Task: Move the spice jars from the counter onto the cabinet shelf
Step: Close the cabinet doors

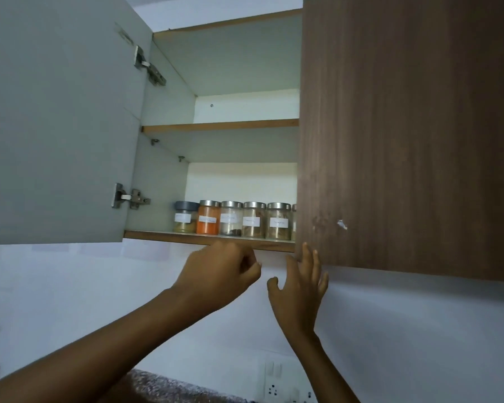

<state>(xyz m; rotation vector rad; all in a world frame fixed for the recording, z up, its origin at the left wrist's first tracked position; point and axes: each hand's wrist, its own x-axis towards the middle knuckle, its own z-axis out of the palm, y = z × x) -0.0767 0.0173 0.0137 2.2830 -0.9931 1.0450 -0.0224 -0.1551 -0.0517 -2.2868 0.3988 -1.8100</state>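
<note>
Several spice jars stand in a row on the bottom cabinet shelf [169, 235]: a grey-lidded jar [185, 217] at the left, an orange-filled jar [208, 218], then steel-lidded jars [254, 220] running right behind the closed door. My left hand [218, 271] hangs just below the shelf edge, fingers curled shut, holding nothing. To its right, my right hand [301, 282] is spread open with its fingertips at the lower corner of the brown right door [405, 135].
The left cabinet door [56, 120] is swung wide open, showing its grey inner face and hinges. An upper shelf [220, 124] holds nothing visible. Below are a white wall, a dark speckled counter [163, 388] and a wall socket [277, 386].
</note>
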